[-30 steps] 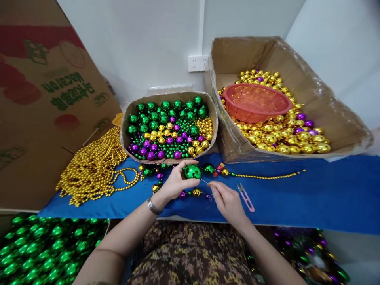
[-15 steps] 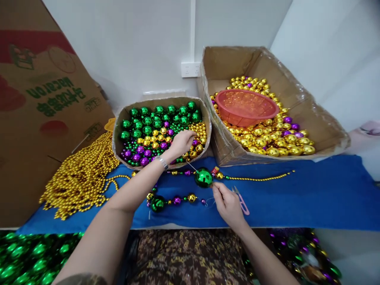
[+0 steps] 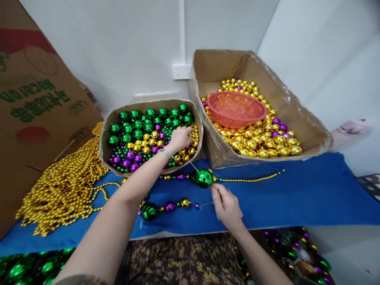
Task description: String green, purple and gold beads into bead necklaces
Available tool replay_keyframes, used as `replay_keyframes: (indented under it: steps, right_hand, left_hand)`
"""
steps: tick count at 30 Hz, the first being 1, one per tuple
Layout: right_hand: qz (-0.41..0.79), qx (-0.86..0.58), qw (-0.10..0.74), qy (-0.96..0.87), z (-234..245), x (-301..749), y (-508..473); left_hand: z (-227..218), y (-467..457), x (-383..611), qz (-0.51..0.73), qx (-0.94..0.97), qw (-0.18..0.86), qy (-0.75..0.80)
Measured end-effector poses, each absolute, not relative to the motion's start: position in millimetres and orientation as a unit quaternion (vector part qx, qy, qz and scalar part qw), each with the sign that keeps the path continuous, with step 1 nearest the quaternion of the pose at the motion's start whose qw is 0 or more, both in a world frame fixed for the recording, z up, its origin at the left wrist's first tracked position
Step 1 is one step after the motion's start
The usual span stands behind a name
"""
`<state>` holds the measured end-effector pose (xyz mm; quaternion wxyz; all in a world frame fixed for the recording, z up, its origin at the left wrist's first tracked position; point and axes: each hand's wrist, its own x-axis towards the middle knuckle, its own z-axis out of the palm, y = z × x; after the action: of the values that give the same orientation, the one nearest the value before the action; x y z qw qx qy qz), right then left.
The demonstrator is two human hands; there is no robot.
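My left hand (image 3: 179, 138) reaches into the cardboard box of green, gold and purple beads (image 3: 103, 136), fingers curled among the small gold beads at its right side. What they hold is hidden. My right hand (image 3: 226, 205) rests on the blue cloth (image 3: 297, 190), pinching a thin needle or wire that runs up through a large green bead (image 3: 204, 178). A strung strand with a green bead (image 3: 149, 211), purple bead and gold bead lies just left of my right hand.
A bigger cardboard box (image 3: 311, 130) at the right holds gold balls and an orange basket (image 3: 236, 109). A heap of gold bead strings (image 3: 63, 190) lies at the left. A thin gold strand (image 3: 252, 179) stretches right. Printed cardboard (image 3: 32, 114) leans at the far left.
My left hand let go of the large green bead and moved up into the mixed bead box. The green bead now hangs on the wire by my right hand.
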<state>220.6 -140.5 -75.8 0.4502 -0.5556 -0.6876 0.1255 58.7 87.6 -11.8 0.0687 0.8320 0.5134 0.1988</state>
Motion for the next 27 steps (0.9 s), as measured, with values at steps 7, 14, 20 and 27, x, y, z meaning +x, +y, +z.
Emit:
replay_keyframes:
  steps: [7,14,20,27]
  right_hand:
    - [0.102,-0.558,0.462,-0.682,-71.2,219.5,-142.8]
    - [0.092,-0.527,0.454,-0.712,-68.6,214.0,-143.0]
    - [0.099,-0.512,0.458,-0.72,-72.3,212.5,-142.9]
    - [0.085,-0.512,0.446,-0.729,-75.8,216.1,-143.1]
  left_hand:
    - [-8.5,2.8,20.2,0.465,0.498,0.625,0.381]
    - [-17.2,-36.0,10.6,0.467,0.371,0.716,0.364]
    - [-18.7,-42.0,11.4,0.472,0.354,0.724,0.358]
    - [-20.8,-44.0,9.8,0.476,0.372,0.708,0.365]
